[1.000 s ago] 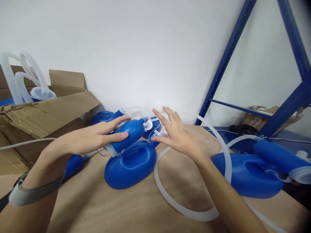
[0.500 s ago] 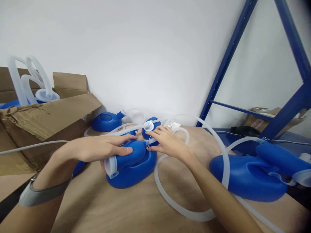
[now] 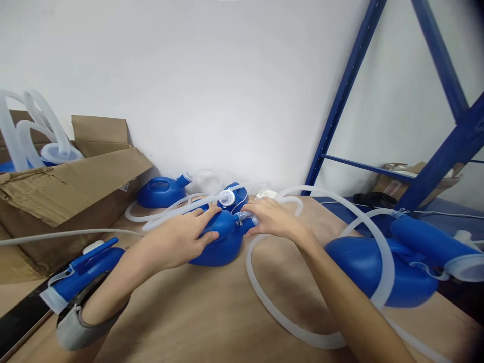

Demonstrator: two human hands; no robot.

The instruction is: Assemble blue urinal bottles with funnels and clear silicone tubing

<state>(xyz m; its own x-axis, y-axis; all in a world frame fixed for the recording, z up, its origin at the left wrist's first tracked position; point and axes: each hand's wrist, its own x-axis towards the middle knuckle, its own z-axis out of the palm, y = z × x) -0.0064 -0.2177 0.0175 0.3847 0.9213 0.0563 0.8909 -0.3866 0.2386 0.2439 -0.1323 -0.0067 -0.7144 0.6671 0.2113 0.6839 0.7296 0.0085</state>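
One blue bottle (image 3: 226, 222) is grasped by the left hand (image 3: 181, 234) above a larger container (image 3: 219, 257) on the surface (image 3: 181, 312), its clear tip (image 3: 239, 218) now flanked by the curled right hand (image 3: 274, 218), whose grip cannot be told, seemingly steadying it, with at least four other containers (image 3: 161, 193) nearby.

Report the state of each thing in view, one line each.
Elongated blue plastic bottle: gripped by left hand, mouth hidden
Right hand: at bottle's neck, fingers bent
Brown cardboard box: flaps open
Long translucent plastic hose: loosely looped
Rear-left blue plastic jug: spout angled up
Blue metal shelf frame: upright
Grey wristband: worn on left wrist
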